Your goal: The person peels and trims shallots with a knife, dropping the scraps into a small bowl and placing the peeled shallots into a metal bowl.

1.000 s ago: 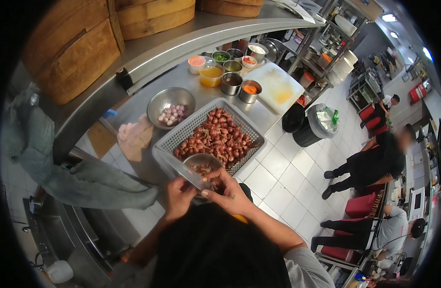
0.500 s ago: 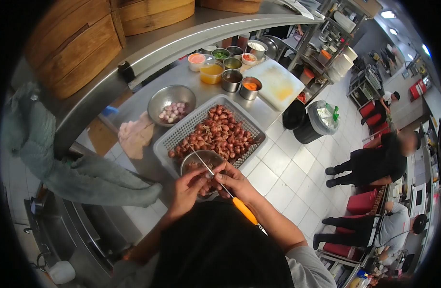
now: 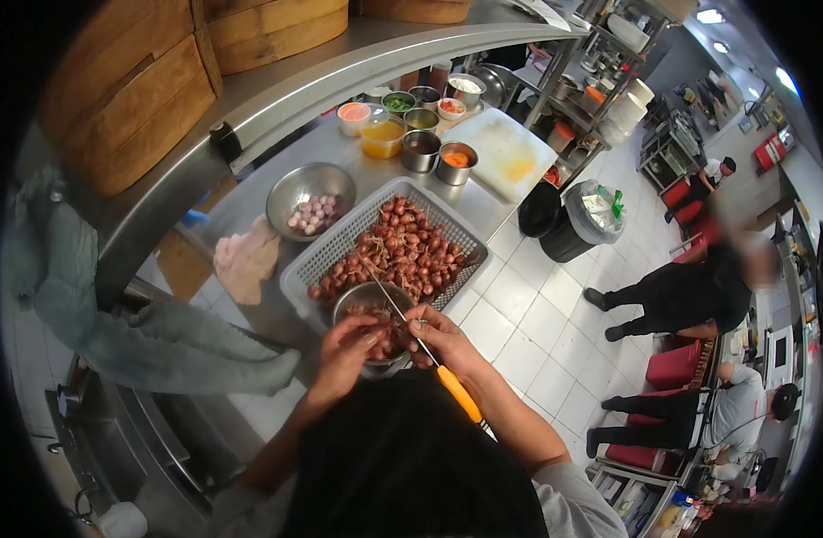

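Observation:
My right hand (image 3: 446, 342) is closed on a knife with an orange handle (image 3: 458, 393). Its thin blade points up and left, across a small steel bowl (image 3: 344, 309) with reddish-brown skins in it. A small bit between the right thumb and fingers is too small to make out. Over the bowl's left side is my left hand (image 3: 344, 354), fingers curled inward; whatever they pinch is hidden. The bowl rests at the near corner of a grey perforated crate (image 3: 479, 278) of unpeeled shallots (image 3: 411, 238). Peeled shallots (image 3: 313, 215) lie in a wider steel bowl (image 3: 290, 184).
A pinkish cloth (image 3: 247, 255) lies left of the crate. Behind it stand steel pots (image 3: 420, 152), a tub of yellow liquid (image 3: 382, 139) and a white cutting board (image 3: 506, 157). A grey-green cloth (image 3: 178, 345) hangs at left. Right are a bin (image 3: 573, 233) and several people.
My left hand has drawn back a little to the left, widening the gap between my hands. The knife stays in my right hand. The view has shifted slightly.

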A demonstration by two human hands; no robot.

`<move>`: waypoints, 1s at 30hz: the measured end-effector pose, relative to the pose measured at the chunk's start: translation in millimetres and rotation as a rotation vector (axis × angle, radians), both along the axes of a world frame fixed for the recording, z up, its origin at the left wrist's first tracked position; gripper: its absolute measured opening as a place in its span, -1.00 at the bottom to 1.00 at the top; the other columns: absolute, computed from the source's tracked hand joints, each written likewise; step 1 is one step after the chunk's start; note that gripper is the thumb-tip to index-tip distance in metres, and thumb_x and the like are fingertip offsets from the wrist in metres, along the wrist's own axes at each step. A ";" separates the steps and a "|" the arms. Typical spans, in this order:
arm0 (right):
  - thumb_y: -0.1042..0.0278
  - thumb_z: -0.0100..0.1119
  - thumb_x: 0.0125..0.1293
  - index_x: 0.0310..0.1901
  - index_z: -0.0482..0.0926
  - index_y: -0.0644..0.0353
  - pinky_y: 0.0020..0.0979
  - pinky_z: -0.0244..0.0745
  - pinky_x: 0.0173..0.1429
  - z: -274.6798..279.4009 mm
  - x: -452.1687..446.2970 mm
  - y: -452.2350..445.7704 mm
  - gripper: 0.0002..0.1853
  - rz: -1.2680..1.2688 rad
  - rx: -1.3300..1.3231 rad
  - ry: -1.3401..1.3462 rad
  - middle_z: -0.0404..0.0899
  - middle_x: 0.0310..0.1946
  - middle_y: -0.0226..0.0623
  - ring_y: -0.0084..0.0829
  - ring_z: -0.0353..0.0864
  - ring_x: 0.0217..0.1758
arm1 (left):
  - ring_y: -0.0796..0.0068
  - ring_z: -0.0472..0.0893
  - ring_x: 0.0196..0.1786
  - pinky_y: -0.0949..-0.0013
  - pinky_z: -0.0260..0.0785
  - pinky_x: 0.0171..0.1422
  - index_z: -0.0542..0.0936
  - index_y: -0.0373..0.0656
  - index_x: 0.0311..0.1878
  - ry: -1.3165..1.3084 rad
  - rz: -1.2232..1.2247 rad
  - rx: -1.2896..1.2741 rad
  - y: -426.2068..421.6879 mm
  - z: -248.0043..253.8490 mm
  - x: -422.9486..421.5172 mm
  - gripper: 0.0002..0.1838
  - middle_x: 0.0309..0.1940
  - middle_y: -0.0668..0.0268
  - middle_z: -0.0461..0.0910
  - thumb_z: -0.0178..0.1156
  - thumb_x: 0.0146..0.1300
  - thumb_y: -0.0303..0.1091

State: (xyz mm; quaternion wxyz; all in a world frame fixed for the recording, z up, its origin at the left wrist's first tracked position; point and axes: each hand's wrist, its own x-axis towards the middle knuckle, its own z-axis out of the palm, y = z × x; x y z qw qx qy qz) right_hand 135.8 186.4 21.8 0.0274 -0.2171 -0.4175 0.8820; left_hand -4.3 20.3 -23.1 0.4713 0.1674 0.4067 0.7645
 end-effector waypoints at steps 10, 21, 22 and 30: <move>0.36 0.30 0.45 0.16 0.43 0.13 -0.54 0.45 -0.05 2.6 -3.4 -15.0 -0.66 0.074 0.302 0.096 0.57 -0.24 -0.46 -0.67 0.52 -0.18 | 0.37 0.64 0.11 0.28 0.53 0.18 0.48 -0.27 0.20 -0.090 0.163 0.081 4.8 -6.6 -8.4 -0.70 0.09 0.18 0.61 0.16 0.44 -0.56; 0.48 0.37 0.37 0.33 0.37 0.20 -0.54 0.44 -0.06 17.0 -7.0 -22.6 -0.45 0.050 0.489 0.136 0.59 -0.08 -0.44 -0.68 0.48 -0.10 | 0.28 0.64 0.13 0.18 0.55 0.26 0.47 -0.35 0.24 -0.163 0.181 0.109 7.0 -2.6 0.8 -0.61 0.10 0.14 0.59 0.17 0.36 -0.65; 0.48 0.37 0.36 0.31 0.37 0.20 -0.54 0.44 -0.06 16.8 -7.4 -22.9 -0.46 0.043 0.484 0.144 0.60 -0.07 -0.43 -0.68 0.48 -0.10 | 0.29 0.65 0.13 0.19 0.55 0.26 0.48 -0.35 0.24 -0.161 0.189 0.107 7.2 -1.6 1.5 -0.62 0.10 0.14 0.59 0.17 0.36 -0.65; 0.51 0.40 0.33 0.18 0.41 0.21 -0.51 0.48 -0.04 18.4 -10.9 -27.5 -0.54 -0.006 0.487 0.163 0.62 -0.07 -0.36 -0.64 0.53 -0.11 | 0.37 0.66 0.07 0.27 0.55 0.22 0.54 -0.35 0.15 -0.016 0.220 0.057 7.1 3.6 5.9 -0.67 0.03 0.18 0.64 0.18 0.32 -0.65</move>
